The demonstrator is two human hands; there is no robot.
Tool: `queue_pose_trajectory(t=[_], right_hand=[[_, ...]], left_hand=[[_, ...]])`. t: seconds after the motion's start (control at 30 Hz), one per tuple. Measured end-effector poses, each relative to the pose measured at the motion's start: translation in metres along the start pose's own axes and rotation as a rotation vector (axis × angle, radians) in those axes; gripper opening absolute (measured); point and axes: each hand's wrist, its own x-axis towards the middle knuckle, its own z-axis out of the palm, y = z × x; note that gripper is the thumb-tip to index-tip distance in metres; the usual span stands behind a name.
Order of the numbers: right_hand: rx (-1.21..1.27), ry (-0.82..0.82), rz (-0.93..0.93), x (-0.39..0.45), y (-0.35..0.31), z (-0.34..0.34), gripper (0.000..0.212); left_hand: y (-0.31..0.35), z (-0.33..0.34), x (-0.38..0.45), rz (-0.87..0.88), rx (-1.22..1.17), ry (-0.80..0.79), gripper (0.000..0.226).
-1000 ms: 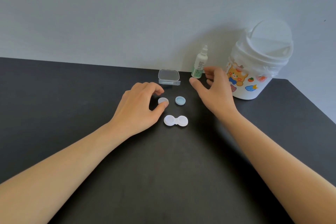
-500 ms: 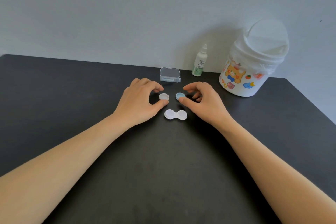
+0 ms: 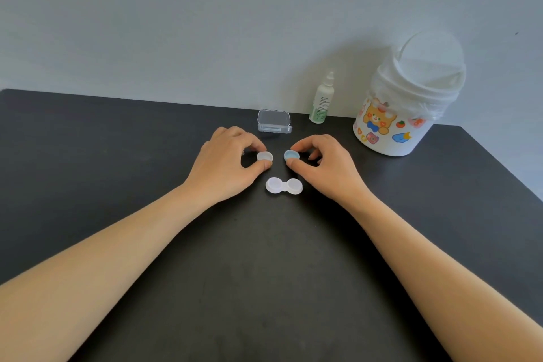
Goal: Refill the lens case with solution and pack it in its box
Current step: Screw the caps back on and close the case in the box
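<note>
Left hand point(image 3: 226, 164) pinches white cap point(image 3: 264, 156), right hand point(image 3: 326, 166) pinches blue cap point(image 3: 291, 155). Lens case point(image 3: 284, 186) uncapped on table point(image 3: 88, 156) between hands. Solution bottle point(image 3: 322, 100) set aside upright. Capping, boxing in open clear box point(image 3: 273, 122) remain.

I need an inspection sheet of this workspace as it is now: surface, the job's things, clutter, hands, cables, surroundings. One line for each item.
Surface: dark table, matte, no spills seen.
Job's things: lens case lies uncapped between the hands; white cap and blue cap are off it; clear box stands open behind them; solution bottle upright by the wall.
Clutter: white bin with stickers and a swing lid, at the right rear.
Hands: left hand pinches the white cap; right hand pinches the blue cap.
Cables: nothing seen.
Surroundings: plain pale wall behind the table.
</note>
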Motion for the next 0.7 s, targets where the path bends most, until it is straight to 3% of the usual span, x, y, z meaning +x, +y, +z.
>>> queue_pose_trajectory(t=[0.23,0.43,0.7], right_hand=[[0.269,0.054,0.050,-0.004,0.003,-0.004,0.016],[0.544,0.059,0.093,-0.008,0.005,-0.012,0.022],[0.860,-0.056,0.139,-0.011,0.006,-0.024,0.020]], left_hand=[[-0.002,-0.006,-0.002,-0.119,-0.382,0.021,0.018],[-0.004,-0.013,-0.002,-0.107,-0.649,0.050,0.015],[-0.003,-0.016,-0.002,-0.152,-0.934,0.057,0.023]])
